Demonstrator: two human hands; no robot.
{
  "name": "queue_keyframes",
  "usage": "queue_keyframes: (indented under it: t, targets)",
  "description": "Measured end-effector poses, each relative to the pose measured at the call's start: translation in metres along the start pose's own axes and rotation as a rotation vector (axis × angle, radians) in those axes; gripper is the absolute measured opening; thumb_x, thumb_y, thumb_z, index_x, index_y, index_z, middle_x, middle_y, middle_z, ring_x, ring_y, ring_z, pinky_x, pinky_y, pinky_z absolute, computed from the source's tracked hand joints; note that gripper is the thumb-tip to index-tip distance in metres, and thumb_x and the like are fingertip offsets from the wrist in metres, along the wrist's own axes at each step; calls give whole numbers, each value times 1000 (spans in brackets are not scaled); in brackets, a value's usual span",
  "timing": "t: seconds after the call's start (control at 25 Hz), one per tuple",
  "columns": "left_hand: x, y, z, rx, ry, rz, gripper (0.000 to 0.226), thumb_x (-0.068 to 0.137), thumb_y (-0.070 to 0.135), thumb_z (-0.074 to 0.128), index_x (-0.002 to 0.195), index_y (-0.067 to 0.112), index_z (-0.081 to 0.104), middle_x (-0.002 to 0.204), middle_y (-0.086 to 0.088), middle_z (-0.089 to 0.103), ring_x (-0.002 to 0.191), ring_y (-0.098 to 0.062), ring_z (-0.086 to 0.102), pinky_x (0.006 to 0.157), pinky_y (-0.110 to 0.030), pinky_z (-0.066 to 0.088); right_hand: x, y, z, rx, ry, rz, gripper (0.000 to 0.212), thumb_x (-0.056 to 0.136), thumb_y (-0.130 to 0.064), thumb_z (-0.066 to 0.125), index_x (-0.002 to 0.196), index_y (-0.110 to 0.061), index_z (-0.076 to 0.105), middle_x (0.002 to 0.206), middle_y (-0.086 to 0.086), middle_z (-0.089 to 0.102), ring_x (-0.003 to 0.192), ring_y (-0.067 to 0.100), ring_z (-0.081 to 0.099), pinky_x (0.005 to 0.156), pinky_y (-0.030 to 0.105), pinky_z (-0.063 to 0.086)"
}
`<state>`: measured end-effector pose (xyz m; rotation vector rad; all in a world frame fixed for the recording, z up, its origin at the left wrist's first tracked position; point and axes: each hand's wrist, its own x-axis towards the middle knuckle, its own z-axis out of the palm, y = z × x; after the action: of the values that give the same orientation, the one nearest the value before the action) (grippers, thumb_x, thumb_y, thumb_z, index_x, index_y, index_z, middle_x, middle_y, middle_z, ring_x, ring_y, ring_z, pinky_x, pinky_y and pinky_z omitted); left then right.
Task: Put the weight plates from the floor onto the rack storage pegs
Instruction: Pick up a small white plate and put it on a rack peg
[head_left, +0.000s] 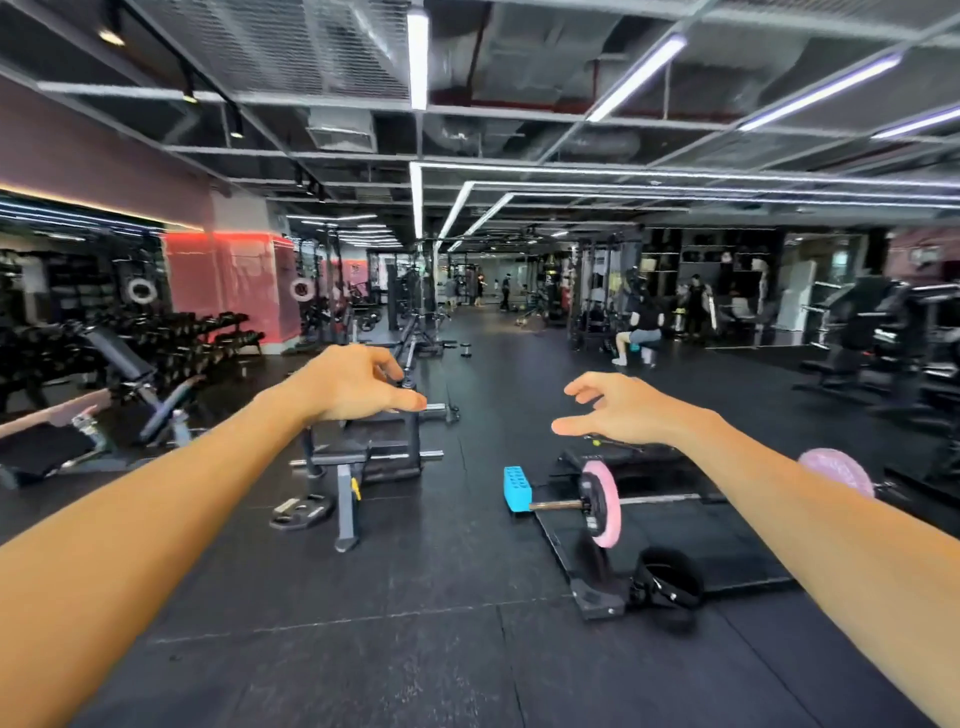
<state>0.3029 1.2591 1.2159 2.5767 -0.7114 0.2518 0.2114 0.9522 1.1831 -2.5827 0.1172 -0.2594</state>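
Observation:
Both my arms reach forward at chest height over a black gym floor. My left hand (358, 382) hangs with loosely curled fingers and holds nothing. My right hand (618, 410) is spread, thumb low, also empty. Below my left hand stands a low grey plate rack (345, 499) with bare horizontal pegs (431, 454). Dark weight plates (302, 512) lie flat on the floor at the rack's left foot. A barbell (660, 500) with pink plates (602, 504) lies on the floor to the right.
A blue block (517, 491) sits by the barbell's end. A black platform and a black strap (667, 584) lie under my right arm. Benches and dumbbell racks (171, 343) line the left. Machines stand on the right, and people are in the background.

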Motion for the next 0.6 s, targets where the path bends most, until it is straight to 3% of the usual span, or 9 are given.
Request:
queue_keyframes:
  t: [0.2,0.44,0.6]
  targets:
    - [130,16,62,-59,-63,124,51,69,68,70,103,30,66,104,8,68,100,-16,62,91,-31,46,67,75,-32,-29,81,132,70,75,-57,71,135,-27,48,136,-3,51,120,16,51,96,29,38]
    - [292,76,144,-128,-112,284,45,76,60,70,107,29,65,101,10,65,100,-15,59,85,-28,41,147,194,-81,-85,187,287,71,75,-55,72,134,-26,49,135,-1,52,122,18,50,103,34,39]
    - [393,128,194,-150,-183,388,49,76,61,69,113,30,63,107,9,64,101,-16,58,88,-29,42,190,261,-118,-101,242,385,70,76,-53,72,135,-23,48,135,0,52,117,17,51,96,29,39]
